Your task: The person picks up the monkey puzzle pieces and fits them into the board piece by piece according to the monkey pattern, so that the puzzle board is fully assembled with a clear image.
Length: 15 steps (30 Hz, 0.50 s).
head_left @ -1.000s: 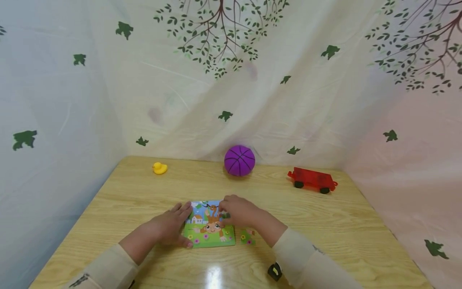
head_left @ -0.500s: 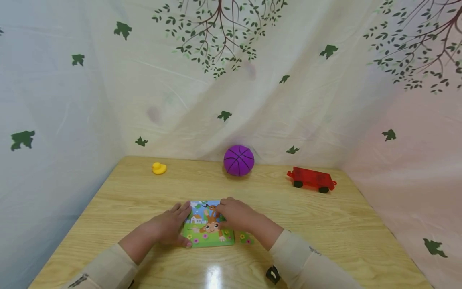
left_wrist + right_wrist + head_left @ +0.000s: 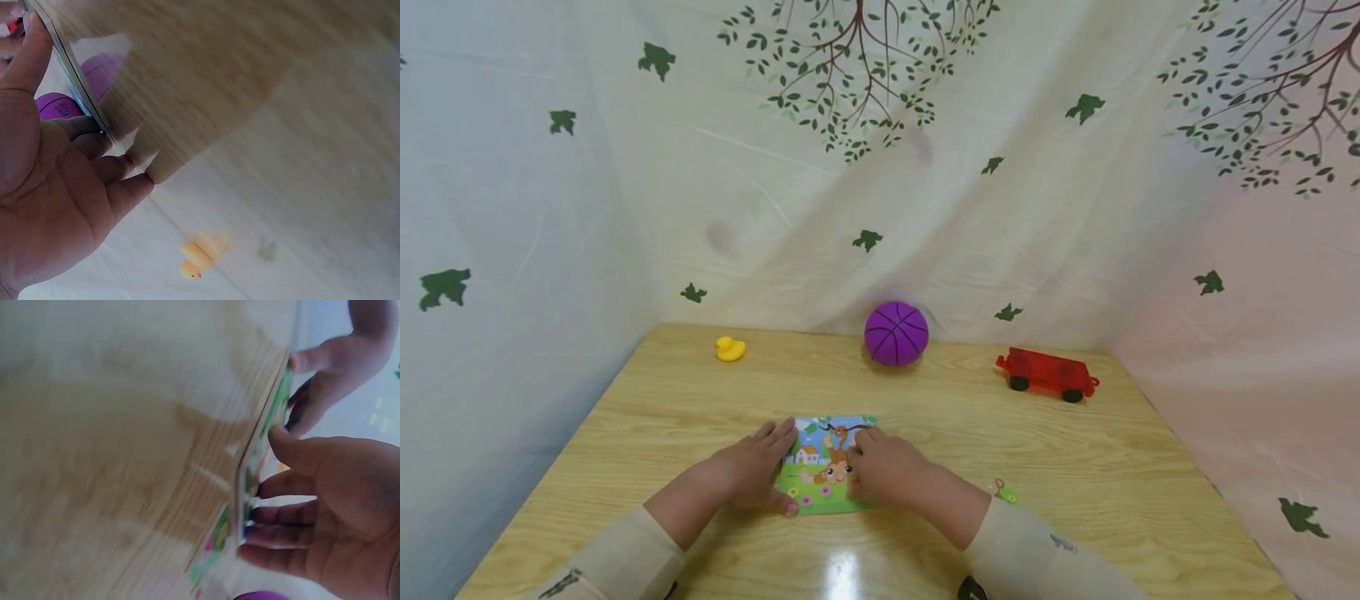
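The puzzle [image 3: 826, 467] lies flat on the table [image 3: 700, 392], before the person. The left hand [image 3: 751, 467] is spread along its left edge, thumb at the near corner; the right hand [image 3: 891, 471] is spread too, fingertips on the right part, pinching nothing that shows. The step in hand seems to be pressing that side level while the left steadies the board. Next, probably, comes lifting the right hand to check the seams it hides, then taking the loose piece [image 3: 1006, 493] by the right sleeve, which could brush it. Room runs behind the puzzle to the ball [image 3: 897, 333] near the back edge, and rightward beyond the forearm.
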### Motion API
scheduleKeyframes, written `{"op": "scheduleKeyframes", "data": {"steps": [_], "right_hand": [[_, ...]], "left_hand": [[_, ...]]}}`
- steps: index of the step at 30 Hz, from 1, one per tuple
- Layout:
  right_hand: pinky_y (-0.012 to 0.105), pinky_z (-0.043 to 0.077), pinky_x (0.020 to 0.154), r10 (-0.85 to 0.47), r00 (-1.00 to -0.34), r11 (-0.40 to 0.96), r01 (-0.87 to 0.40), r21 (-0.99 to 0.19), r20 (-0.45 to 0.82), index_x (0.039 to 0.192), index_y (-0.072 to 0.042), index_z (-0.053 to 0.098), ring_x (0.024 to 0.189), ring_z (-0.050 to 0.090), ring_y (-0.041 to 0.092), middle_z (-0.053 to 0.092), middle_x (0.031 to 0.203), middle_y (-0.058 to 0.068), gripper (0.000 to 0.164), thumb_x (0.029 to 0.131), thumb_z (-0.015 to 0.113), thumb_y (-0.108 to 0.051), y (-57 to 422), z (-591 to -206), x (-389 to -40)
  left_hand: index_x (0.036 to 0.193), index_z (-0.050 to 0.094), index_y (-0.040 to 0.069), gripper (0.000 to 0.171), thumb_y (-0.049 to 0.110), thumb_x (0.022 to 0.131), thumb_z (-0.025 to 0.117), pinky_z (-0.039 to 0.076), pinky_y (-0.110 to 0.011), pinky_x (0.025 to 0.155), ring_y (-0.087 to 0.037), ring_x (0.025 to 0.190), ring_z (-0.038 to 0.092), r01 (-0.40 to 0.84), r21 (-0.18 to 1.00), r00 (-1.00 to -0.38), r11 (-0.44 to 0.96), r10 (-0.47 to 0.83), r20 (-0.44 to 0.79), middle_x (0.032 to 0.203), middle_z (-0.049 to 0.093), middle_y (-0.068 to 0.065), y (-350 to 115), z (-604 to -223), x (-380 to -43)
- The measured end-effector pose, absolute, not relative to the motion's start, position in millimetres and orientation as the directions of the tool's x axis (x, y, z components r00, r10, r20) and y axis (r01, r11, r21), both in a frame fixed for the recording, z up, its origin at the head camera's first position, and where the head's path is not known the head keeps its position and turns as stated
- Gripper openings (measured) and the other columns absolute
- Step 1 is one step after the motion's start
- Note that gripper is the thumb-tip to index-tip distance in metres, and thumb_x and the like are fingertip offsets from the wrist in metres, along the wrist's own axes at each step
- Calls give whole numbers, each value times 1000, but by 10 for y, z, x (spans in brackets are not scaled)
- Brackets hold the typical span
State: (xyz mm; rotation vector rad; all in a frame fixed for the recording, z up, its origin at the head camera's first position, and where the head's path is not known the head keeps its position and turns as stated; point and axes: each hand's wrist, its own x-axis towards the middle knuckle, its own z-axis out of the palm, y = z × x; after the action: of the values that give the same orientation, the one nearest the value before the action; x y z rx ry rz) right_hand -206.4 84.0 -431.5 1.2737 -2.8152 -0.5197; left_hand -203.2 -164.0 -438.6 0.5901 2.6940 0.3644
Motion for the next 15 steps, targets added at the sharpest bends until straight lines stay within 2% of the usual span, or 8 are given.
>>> {"op": "scheduleKeyframes", "data": {"steps": [2,4,7,10,13,15], "right_hand": [[26,54,87,-701,-690,623,-715,316,-181,139,-16,56,118,51,18,55,131,4,64,94,48,-62,833,-4273,-1975],[28,53,92,-674,-701,630,-710,315,-232,144,-17,50,124,49,19,51,137,5,69,94,46,-65,830,-4218,-1906],[33,50,100,-652,-703,650,-711,268,-284,148,-19,44,133,44,22,45,145,6,65,96,48,-59,854,-4161,-1867],[40,44,109,-659,-691,689,-713,132,-297,149,-20,43,140,39,25,41,151,7,59,99,51,-50,931,-4155,-1913],[41,41,111,-675,-686,712,-702,4,-270,147,-21,47,138,42,24,45,149,5,55,99,53,-47,1049,-4170,-2001],[39,43,109,-673,-700,727,-686,-37,-241,145,-20,49,132,47,22,50,143,2,55,97,57,-46,1139,-4172,-2052]], "left_hand": [[155,24,4,114,62,72,76,25,-60,116,-41,150,13,352,314,-850,881,442,-287,165,13,-12,-1640,-4383,-2030],[155,24,4,114,62,72,76,25,-60,116,-41,150,13,353,313,-850,882,442,-287,165,13,-12,-1640,-4380,-2029],[155,24,4,114,61,73,76,25,-60,116,-42,150,13,353,314,-850,881,442,-286,165,14,-13,-1640,-4379,-2027],[155,23,4,113,61,73,76,25,-59,117,-42,150,13,354,316,-850,880,444,-284,165,14,-13,-1638,-4376,-2024],[155,23,3,113,60,73,77,24,-60,116,-42,150,12,351,322,-849,879,444,-286,165,14,-13,-1634,-4368,-2019],[155,23,3,114,60,73,77,24,-60,116,-42,150,12,351,325,-848,878,445,-288,165,14,-13,-1631,-4362,-2019]]}}
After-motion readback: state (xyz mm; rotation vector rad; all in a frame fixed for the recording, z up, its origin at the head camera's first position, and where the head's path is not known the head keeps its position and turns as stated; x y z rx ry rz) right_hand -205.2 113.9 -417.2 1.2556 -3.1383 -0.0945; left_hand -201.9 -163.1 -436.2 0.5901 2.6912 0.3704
